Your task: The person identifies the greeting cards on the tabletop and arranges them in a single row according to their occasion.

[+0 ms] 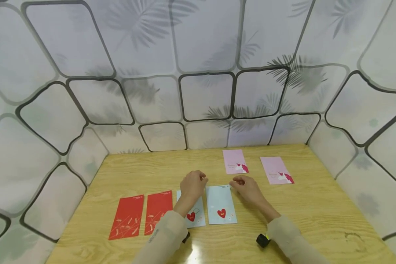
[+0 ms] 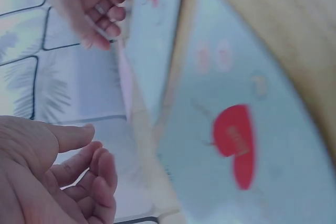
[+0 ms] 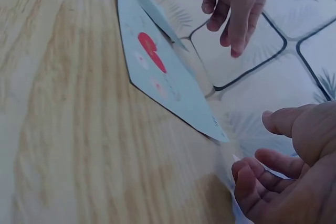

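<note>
Two light blue cards with red hearts lie side by side on the table. My left hand [image 1: 192, 184] is over the upper part of the left blue card [image 1: 199, 214], hiding some of it. Its fingers are loosely bent with nothing between them in the left wrist view. Just past the upper right corner of the right blue card [image 1: 220, 198] is my right hand [image 1: 249, 190]. In the right wrist view, its thumb stands apart from the loosely curled fingers [image 3: 254, 174], and no card is gripped. Whether either hand touches a card, I cannot tell.
Two red cards, one at the far left [image 1: 127, 216] and one nearer [image 1: 158, 209], lie left of the blue ones. Two pink unicorn cards [image 1: 234, 159] [image 1: 274, 168] lie toward the back right. A patterned curtain [image 1: 206, 97] encloses the wooden table [image 1: 316, 216].
</note>
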{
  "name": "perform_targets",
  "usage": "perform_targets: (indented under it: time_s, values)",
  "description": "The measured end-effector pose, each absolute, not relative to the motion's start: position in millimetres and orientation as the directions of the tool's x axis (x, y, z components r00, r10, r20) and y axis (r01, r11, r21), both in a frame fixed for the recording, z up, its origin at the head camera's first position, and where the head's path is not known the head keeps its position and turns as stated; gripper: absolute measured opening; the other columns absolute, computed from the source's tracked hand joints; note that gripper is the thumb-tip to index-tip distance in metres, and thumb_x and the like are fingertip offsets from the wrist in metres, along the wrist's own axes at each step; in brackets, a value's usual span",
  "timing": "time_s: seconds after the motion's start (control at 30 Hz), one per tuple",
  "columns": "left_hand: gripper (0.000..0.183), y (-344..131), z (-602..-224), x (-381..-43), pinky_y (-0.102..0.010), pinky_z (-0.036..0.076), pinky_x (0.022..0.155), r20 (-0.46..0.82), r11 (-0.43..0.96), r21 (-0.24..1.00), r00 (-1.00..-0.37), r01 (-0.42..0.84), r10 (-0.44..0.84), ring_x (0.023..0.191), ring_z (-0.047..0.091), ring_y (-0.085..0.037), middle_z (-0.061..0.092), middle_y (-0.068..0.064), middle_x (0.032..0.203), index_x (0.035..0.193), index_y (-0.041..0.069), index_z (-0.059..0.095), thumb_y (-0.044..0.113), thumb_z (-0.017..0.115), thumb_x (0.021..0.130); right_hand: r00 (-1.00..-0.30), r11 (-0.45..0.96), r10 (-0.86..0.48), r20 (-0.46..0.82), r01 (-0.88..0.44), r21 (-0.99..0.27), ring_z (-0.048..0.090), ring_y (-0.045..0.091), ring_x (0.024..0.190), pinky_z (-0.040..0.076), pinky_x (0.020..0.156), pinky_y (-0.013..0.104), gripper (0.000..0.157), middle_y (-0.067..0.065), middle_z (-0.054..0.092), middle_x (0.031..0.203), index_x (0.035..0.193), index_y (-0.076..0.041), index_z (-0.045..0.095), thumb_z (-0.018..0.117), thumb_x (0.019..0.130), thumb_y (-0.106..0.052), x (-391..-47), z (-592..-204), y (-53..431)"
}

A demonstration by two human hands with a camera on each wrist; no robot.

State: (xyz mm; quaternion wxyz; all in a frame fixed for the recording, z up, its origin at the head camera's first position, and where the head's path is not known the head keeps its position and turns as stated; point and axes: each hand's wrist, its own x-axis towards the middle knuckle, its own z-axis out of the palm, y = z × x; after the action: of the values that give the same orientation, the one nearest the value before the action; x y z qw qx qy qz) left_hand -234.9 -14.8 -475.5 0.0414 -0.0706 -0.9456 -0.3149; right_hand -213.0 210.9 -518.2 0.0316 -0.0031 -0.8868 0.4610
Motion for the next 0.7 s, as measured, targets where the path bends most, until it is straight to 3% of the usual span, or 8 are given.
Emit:
perform_targets:
  time_s: [0.3,0.5,0.7]
  values:
    - [0.028,-19.9,-450.6,-237.7,-0.040,0.055,0.069,0.188,0.740,0.641,-0.977,0.203,0.105,0.091,0.070,-0.026,0.074,-0.008,0.105,0.117,0.004,0.075,0.022,0.075,0.096,-0.995,0.533,0.092,0.046,0.010,-0.846,0.058,0.031,0.107,0.050,0.085,0.038,0.057,0.021,0.062,0.121,0.142,0.010,0.052,0.062,0.105,-0.033,-209.6,-500.3,241.2]
    - [0.032,-16.7,-440.2,-246.6,-0.037,0.055,0.068,0.177,0.717,0.668,-0.978,0.200,0.108,0.091,0.069,-0.023,0.074,-0.006,0.111,0.123,0.005,0.073,0.026,0.073,0.098,-0.992,0.537,0.118,0.047,0.024,-0.843,0.060,0.034,0.112,0.053,0.081,0.033,0.058,0.026,0.061,0.128,0.143,0.011,0.050,0.060,0.106,-0.033,-211.0,-493.0,258.4]
    - [0.037,-7.7,-441.4,-259.8,-0.038,0.058,0.079,0.160,0.634,0.739,-0.974,0.227,0.162,0.102,0.070,-0.025,0.071,-0.012,0.118,0.129,0.001,0.069,0.023,0.071,0.100,-0.991,0.541,0.133,0.035,0.043,-0.840,0.058,0.038,0.118,0.053,0.089,0.041,0.060,0.029,0.060,0.131,0.144,0.014,0.048,0.059,0.107,-0.033,-214.4,-491.9,268.7]
